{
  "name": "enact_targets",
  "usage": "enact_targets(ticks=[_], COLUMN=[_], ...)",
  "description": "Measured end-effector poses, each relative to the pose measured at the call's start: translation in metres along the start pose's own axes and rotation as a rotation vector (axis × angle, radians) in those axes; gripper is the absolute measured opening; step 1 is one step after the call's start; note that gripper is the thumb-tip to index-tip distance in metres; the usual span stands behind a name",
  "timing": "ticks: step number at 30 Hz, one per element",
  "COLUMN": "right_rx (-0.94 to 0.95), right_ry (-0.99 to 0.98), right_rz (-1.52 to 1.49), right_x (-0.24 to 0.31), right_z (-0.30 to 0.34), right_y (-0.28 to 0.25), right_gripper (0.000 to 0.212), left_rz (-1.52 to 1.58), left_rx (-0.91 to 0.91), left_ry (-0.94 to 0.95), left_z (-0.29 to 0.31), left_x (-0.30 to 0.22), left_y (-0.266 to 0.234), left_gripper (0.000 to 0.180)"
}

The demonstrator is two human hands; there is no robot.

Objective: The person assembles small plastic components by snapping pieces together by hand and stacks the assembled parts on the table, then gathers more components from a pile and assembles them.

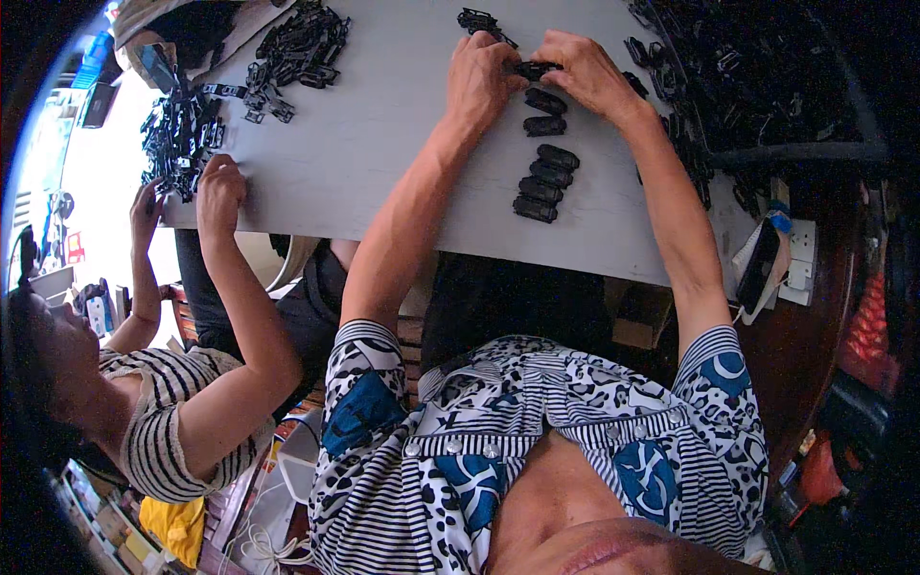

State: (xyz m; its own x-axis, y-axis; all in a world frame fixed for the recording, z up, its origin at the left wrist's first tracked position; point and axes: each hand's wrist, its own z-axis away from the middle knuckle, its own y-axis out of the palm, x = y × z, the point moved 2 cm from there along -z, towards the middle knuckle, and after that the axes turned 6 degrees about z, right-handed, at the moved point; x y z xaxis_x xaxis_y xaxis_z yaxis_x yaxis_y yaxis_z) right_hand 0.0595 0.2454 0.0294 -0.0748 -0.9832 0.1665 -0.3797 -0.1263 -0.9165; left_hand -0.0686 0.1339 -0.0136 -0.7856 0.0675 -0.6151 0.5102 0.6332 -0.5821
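Observation:
My left hand [484, 75] and my right hand [583, 69] meet over the far middle of the grey table [383, 144]. Both pinch one small black plastic part [533, 68] between their fingertips. Just below the hands lie two loose black parts [544, 113]. Nearer to me a short row of several finished-looking black parts [545, 184] lies side by side on the table.
A large heap of black parts [757, 77] fills the table's right side. Another pile [297, 48] lies at the far left. A second person at my left, in a striped top, has hands [218, 187] on a small pile [180, 139] at the table's corner.

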Motion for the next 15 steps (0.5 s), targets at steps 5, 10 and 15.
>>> enact_targets(ticks=[5, 10, 15], right_rx=[0.047, 0.084, 0.092], right_ry=[-0.012, -0.046, -0.073], right_rz=[0.017, -0.057, -0.066], right_x=[-0.004, -0.002, -0.002], right_z=[-0.004, -0.008, -0.01], right_y=[-0.002, -0.001, 0.004], right_gripper=[0.018, 0.022, 0.026], left_rz=[0.028, 0.048, 0.099], left_rx=[-0.001, 0.002, 0.012], left_ry=[0.036, 0.052, 0.042], left_z=[0.0, 0.0, 0.001], left_x=[-0.003, 0.004, 0.003], left_y=[0.0, 0.003, 0.003], left_gripper=[0.033, 0.032, 0.031])
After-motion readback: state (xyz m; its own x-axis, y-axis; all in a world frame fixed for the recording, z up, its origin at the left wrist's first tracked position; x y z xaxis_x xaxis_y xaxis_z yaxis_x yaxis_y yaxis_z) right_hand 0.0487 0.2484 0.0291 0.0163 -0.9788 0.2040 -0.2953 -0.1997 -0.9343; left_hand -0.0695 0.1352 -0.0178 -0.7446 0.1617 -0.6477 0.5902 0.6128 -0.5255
